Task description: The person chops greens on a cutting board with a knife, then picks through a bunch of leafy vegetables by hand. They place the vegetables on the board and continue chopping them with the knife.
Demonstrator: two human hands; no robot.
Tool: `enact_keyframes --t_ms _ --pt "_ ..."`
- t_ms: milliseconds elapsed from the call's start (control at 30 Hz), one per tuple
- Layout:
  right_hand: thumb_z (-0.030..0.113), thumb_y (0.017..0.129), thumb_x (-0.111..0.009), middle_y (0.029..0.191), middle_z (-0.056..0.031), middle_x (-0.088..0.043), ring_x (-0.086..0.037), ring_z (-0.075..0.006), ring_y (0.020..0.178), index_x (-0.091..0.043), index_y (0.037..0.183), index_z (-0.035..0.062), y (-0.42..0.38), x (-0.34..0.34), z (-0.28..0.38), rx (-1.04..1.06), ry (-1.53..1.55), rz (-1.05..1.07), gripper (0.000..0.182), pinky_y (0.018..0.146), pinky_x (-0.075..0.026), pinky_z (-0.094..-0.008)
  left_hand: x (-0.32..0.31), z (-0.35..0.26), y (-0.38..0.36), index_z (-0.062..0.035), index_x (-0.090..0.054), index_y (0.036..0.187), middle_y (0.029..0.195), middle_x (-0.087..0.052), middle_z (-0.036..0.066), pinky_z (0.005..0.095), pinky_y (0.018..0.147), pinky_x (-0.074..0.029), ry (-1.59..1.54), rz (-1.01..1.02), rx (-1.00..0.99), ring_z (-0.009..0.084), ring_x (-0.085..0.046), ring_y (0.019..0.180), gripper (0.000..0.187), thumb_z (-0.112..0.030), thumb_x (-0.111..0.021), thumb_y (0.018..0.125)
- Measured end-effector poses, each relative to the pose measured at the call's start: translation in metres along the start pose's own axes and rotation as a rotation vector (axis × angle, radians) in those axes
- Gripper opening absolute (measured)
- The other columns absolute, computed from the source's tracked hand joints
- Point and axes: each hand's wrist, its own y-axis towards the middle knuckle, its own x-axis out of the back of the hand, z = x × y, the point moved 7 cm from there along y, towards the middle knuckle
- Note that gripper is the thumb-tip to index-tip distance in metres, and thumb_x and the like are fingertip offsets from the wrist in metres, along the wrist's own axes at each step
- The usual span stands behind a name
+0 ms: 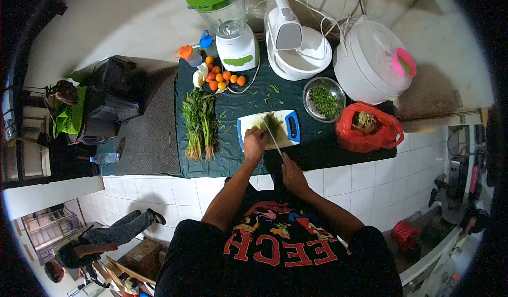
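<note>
A white cutting board (286, 137) with blue ends lies near the front edge of the dark-covered table. My right hand (292, 174) is closed round the handle of a knife (273, 138), whose blade slants across the board. Just left of the blade, my left hand (255, 142) has its fingers curled down on the board, pressing greens that are mostly hidden under them. Chopped greens (273, 123) lie by the blade. A steel bowl (307, 102) of chopped greens stands behind and right of the board. Bunches of leafy greens with roots (200, 122) lie to the left.
A blender (236, 46), white mixer (288, 38) and large white lidded container (369, 59) line the back. Small orange and red fruits (220, 78) lie before the blender. A red plastic bag (352, 130) sits right. Another person (111, 236) is at lower left.
</note>
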Motion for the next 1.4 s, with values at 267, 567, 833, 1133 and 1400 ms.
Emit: enact_keyframes --t_ms 267,567,833,1133,1400 --pt "0.015 0.104 -0.044 0.126 -0.0331 -0.056 -0.058 -0.0497 0.113 -0.035 0.148 -0.0034 0.003 -0.011 0.007 -0.158 -0.095 0.184 0.048 0.1 -0.047 -0.05 0.003 -0.001 0.0 -0.0021 -0.073 0.089 0.087 -0.065 0.015 0.0449 0.08 -0.052 -0.043 0.003 0.002 0.037 -0.06 0.089 0.013 -0.011 -0.071 0.079" --pt "0.015 0.104 -0.045 0.129 -0.0334 -0.057 -0.058 -0.0478 0.115 -0.043 0.142 -0.0052 0.039 -0.011 0.017 0.112 0.021 -0.148 0.044 0.1 -0.047 -0.0503 0.003 -0.009 0.0 -0.0041 -0.069 0.103 0.095 -0.066 0.017 0.0473 0.084 -0.052 0.076 0.157 -0.15 0.0381 -0.06 0.095 0.023 -0.01 -0.069 0.081" --pt "0.016 0.104 -0.046 0.124 -0.0332 -0.059 -0.059 -0.0481 0.114 -0.042 0.143 -0.0066 0.021 -0.035 0.005 -0.065 -0.004 -0.02 0.045 0.098 -0.047 -0.0514 0.001 0.001 0.007 -0.0015 -0.068 0.091 0.096 -0.067 0.019 0.0484 0.085 -0.052 0.02 0.14 -0.091 0.0398 -0.06 0.095 0.015 -0.013 -0.066 0.08" --pt "0.017 0.104 -0.046 0.117 -0.0336 -0.06 -0.059 -0.0489 0.11 -0.045 0.138 -0.0061 0.05 -0.022 0.017 0.046 0.019 -0.124 0.042 0.093 -0.048 -0.0516 -0.005 0.018 0.01 -0.0044 -0.074 0.101 0.095 -0.068 0.02 0.0459 0.088 -0.052 -0.047 0.216 0.108 0.0389 -0.063 0.097 0.025 -0.014 -0.068 0.079" --pt "0.015 0.104 -0.044 0.119 -0.0343 -0.06 -0.06 -0.0495 0.109 -0.044 0.14 -0.0059 0.047 -0.031 0.013 -0.02 -0.005 -0.069 0.042 0.094 -0.048 -0.0525 0.003 0.005 0.001 -0.0049 -0.071 0.105 0.103 -0.067 0.018 0.0467 0.087 -0.052 0.019 0.178 -0.062 0.0396 -0.061 0.098 0.026 -0.013 -0.069 0.081"
